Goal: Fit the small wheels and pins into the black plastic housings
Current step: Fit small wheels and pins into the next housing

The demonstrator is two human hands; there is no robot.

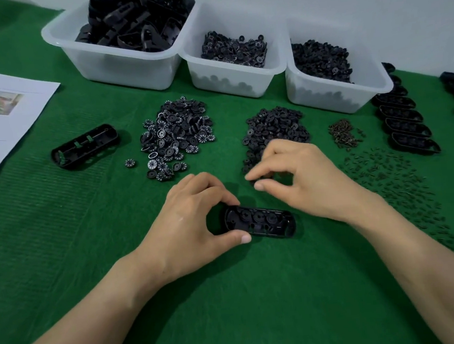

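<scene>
Pinching the black housing (259, 221) by its left end, my left hand (187, 229) holds it on the green tabletop (258, 305), long axis running rightward. It lies just nearer than my right hand (302, 176), whose thumb and forefinger nearly meet at the wheel pile (273, 124) beyond; whether they hold a wheel, I cannot tell.
</scene>
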